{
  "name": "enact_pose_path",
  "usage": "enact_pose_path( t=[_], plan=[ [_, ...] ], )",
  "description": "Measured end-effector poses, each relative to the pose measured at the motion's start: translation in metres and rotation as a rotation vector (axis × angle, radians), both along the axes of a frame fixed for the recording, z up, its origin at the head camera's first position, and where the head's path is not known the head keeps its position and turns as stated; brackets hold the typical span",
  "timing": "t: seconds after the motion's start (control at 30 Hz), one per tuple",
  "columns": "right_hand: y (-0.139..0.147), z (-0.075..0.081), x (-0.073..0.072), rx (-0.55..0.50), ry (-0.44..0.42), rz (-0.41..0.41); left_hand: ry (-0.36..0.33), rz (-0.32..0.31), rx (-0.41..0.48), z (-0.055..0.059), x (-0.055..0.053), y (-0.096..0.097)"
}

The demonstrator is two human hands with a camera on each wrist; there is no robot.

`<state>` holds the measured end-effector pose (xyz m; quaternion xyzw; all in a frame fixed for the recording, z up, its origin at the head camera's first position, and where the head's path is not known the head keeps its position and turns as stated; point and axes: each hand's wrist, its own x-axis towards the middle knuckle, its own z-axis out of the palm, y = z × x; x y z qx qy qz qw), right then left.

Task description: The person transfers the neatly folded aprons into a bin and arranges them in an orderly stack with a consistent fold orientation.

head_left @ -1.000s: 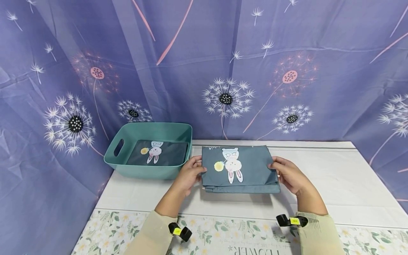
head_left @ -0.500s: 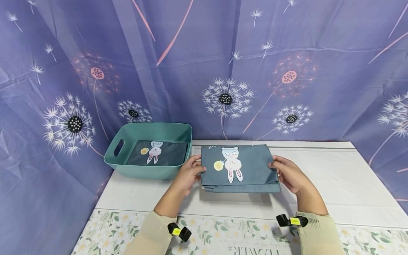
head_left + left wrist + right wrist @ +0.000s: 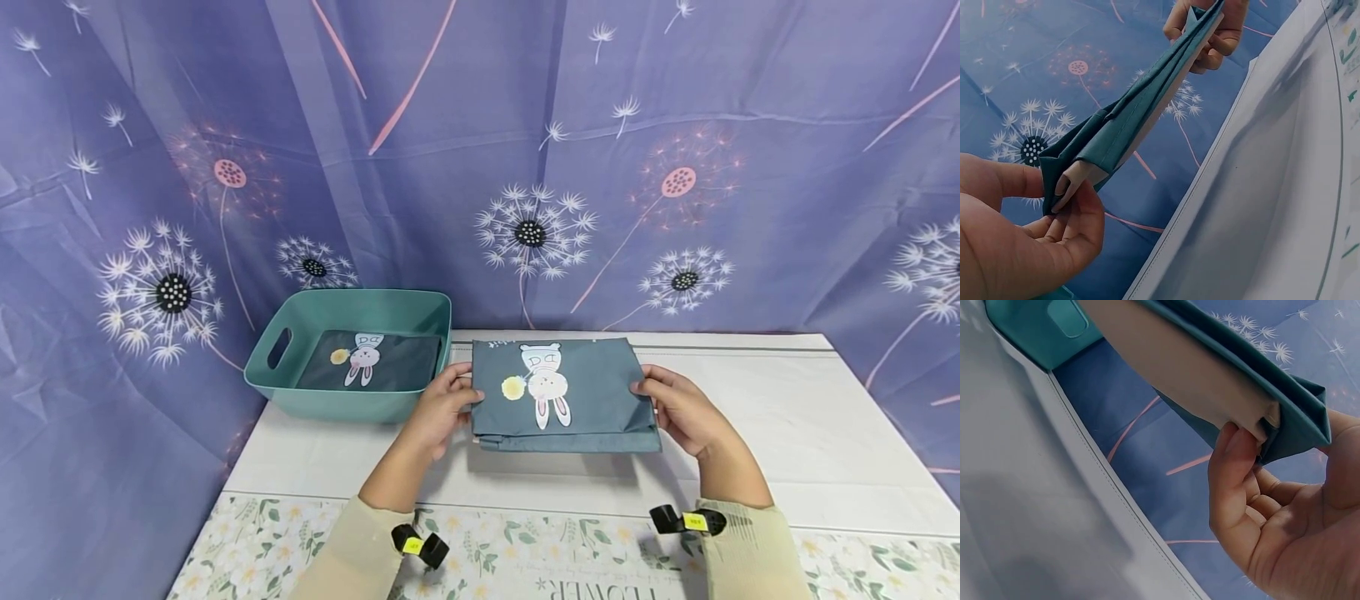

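Observation:
A folded dark teal cloth (image 3: 600, 387) with a printed white rabbit, upside down in the head view, is held above the table. Its left end is pinched between thumb and fingers of my left hand (image 3: 444, 408). At the opposite end, my right hand (image 3: 684, 408) grips the edge, thumb on top. Stacked folds of the cloth (image 3: 1125, 119) show in the left wrist view, with a pale underside. That pale underside also faces the right wrist view, where fingertips of the right hand (image 3: 1272, 512) curl under the cloth (image 3: 1297, 419).
Left of the hands stands a green plastic basket (image 3: 360, 406) with a cut-out handle. In it lies a similar folded rabbit-print cloth (image 3: 412, 358). A white cover (image 3: 787, 417) and a floral strip (image 3: 510, 533) lie on the table. Behind hangs a purple dandelion curtain (image 3: 420, 208).
The held cloth and both hands have shifted up very slightly in the head view, with the left hand a touch further left. Both hands keep their hold; the basket stays put.

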<state>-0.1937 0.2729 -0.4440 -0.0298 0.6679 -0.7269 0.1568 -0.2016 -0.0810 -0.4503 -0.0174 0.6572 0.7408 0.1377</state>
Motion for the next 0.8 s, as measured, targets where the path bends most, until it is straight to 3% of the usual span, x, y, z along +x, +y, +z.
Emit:
enact_pose_path(
  t=[0.8],
  plan=[
    [-0.0040, 0.0079, 0.0008, 0.052, 0.024, -0.032, 0.028, 0.014, 0.064, 0.0055, -0.0007, -0.0032]
  ],
)
